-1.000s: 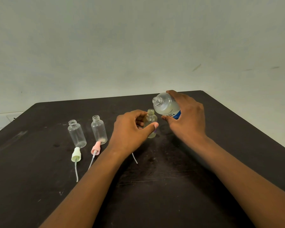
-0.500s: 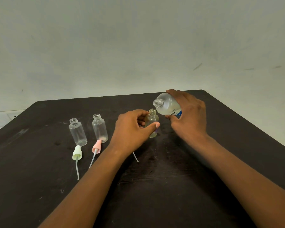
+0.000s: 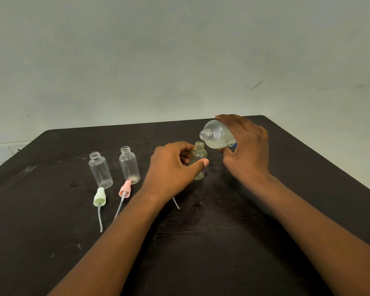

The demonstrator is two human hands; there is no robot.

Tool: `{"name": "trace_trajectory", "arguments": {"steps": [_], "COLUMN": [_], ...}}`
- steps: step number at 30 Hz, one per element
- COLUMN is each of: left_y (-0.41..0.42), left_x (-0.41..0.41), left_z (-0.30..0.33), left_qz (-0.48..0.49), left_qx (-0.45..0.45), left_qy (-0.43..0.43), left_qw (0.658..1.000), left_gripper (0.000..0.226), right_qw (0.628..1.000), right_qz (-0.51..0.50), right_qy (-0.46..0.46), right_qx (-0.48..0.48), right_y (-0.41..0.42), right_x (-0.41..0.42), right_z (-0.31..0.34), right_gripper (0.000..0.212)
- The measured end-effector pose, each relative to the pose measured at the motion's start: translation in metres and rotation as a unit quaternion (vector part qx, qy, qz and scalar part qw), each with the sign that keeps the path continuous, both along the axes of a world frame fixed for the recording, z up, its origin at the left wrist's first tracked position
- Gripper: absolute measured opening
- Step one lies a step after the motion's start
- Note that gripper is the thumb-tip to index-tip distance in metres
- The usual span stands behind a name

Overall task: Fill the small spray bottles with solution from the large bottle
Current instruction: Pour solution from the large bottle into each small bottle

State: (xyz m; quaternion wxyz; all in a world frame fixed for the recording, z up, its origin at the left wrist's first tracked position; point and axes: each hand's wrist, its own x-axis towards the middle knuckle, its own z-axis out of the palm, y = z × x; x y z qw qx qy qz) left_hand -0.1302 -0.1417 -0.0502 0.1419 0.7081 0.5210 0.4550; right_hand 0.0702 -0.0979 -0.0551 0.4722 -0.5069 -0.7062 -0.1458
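- Three small spray bottles upright on bench [image 3: 265, 242]: two clear at left [image 3: 100, 170] [image 3: 129, 165]; third [image 3: 198, 160] grasped by left hand [image 3: 171, 169].
- Right hand [image 3: 247, 149] grips tilted large bottle [image 3: 217, 135], mouth above third.
- Two spray caps lying flat: green [image 3: 99, 197], pink [image 3: 125, 189].

My left hand [image 3: 171, 169] grips a small bottle [image 3: 199, 161] standing mid-table [image 3: 222, 242]. My right hand [image 3: 246, 150] holds the large bottle [image 3: 217, 134] tilted, mouth just above it. Two open bottles [image 3: 100, 169] stand toward the left edge.
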Motion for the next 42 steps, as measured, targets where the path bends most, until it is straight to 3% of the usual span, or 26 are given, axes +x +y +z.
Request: {"name": "trace_trajectory", "arguments": {"steps": [42], "left_y": [-0.0002], "left_x": [0.0015], "left_z": [0.0002], "left_qz": [0.003], "left_qx": [-0.008], "left_qy": [0.010], "left_qw": [1.000], "left_gripper": [0.041], "right_qw": [1.000], "right_qz": [-0.014], "right_qy": [-0.013], "right_qx": [0.002], "right_y": [0.0015], "right_x": [0.0023], "right_z": [0.0019], "right_gripper": [0.082]}}
